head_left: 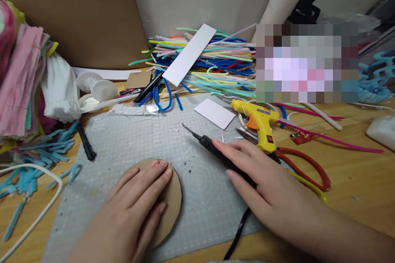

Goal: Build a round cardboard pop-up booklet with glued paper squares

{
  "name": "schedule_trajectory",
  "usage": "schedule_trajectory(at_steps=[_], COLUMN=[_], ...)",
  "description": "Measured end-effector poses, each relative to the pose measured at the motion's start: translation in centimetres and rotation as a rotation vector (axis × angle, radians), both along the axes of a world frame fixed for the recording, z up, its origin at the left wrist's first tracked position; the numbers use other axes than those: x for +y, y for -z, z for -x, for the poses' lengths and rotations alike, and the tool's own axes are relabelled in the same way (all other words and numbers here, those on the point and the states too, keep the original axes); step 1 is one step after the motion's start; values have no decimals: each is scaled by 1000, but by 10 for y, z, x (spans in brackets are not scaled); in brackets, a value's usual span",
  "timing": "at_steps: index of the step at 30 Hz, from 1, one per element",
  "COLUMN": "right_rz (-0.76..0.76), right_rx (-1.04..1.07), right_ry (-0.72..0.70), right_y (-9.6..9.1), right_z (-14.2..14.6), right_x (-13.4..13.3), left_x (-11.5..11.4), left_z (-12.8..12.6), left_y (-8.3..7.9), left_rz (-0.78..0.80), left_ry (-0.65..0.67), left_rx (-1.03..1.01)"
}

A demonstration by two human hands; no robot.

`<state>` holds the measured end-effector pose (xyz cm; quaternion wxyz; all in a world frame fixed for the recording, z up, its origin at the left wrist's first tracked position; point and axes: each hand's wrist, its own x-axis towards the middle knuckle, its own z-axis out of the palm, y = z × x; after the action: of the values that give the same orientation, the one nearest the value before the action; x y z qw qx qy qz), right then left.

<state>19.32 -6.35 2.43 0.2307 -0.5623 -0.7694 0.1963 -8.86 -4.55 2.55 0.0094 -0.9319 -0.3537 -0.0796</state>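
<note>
My left hand lies flat with fingers stretched out on a round brown cardboard disc on the grey cutting mat. My right hand rests over a black pen-shaped corded tool with a thin metal tip pointing up-left; the fingers lie loosely along its handle and its cord runs off toward me. A yellow glue gun lies just beyond the right hand, and red-handled scissors lie to its right.
A heap of coloured pipe cleaners with a white card strip fills the back. A white card, a bead bag, white spools, stacked felt, blue scraps and a black marker surround the mat.
</note>
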Motion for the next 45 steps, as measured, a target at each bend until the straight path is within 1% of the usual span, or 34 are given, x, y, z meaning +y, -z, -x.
schedule_trajectory(at_steps=[2, 4, 6, 7, 8, 10, 11, 12, 13, 14, 16, 18, 19, 21, 23, 25, 28, 31, 32, 35, 39, 42, 45], right_rz=[-28, -78, -108, -71, 15, 273, 393, 480, 534, 555, 541, 436, 355, 195, 94, 71, 73, 61, 50, -2, -50, -94, -128], right_rx=[-85, -130, -60, 19, 112, 286, 341, 378, 409, 443, 551, 699, 766, 834, 835, 832, 800, 734, 726, 724, 665, 602, 559], right_ry=[19, 43, 38, 8, -36, -112, -117, -106, -87, -67, -64, -67, -67, -66, -57, -34, 22, 13, 0, -26, -43, -46, -37], right_y=[4, 5, 3, 0, -3, -8, -11, -12, -14, -15, -20, -28, -33, -41, -45, -44, -35, -27, -25, -22, -21, -20, -21], right_z=[0, 2, 8, 12, 16, 28, 33, 39, 44, 49, 55, 59, 60, 63, 65, 68, 72, 73, 73, 71, 69, 69, 71], right_x=[3, 3, 1, -2, -5, -12, -16, -19, -22, -23, -22, -15, -10, 0, 8, 13, 14, 12, 12, 10, 7, 4, 1], left_x=[4, 10, 17, 20, 22, 22, 20, 17, 12, 8, -1, -5, -6, -4, 1, 6, 10, 12, 12, 11, 5, 0, -2], left_z=[4, 10, 14, 16, 17, 17, 16, 15, 13, 11, 6, 0, -3, -11, -17, -21, -21, -18, -16, -13, -12, -14, -16], left_y=[-3, -5, -4, -4, -5, -8, -10, -14, -18, -23, -33, -42, -46, -49, -47, -40, -26, -15, -13, -13, -14, -13, -13], left_rz=[72, 118, 180, 228, 284, 421, 496, 575, 654, 720, 781, 747, 712, 641, 555, 392, 192, 114, 100, 44, -75, -75, -60], left_ry=[-116, -287, -425, -461, -487, -548, -589, -629, -658, -671, -638, -551, -503, -424, -372, -313, -187, -35, -4, 2, -61, -112, -115], left_rx=[-49, -111, -158, -174, -190, -234, -268, -317, -392, -494, -736, -917, -957, -988, -1016, -1017, -931, -868, -855, -794, -668, -694, -736])
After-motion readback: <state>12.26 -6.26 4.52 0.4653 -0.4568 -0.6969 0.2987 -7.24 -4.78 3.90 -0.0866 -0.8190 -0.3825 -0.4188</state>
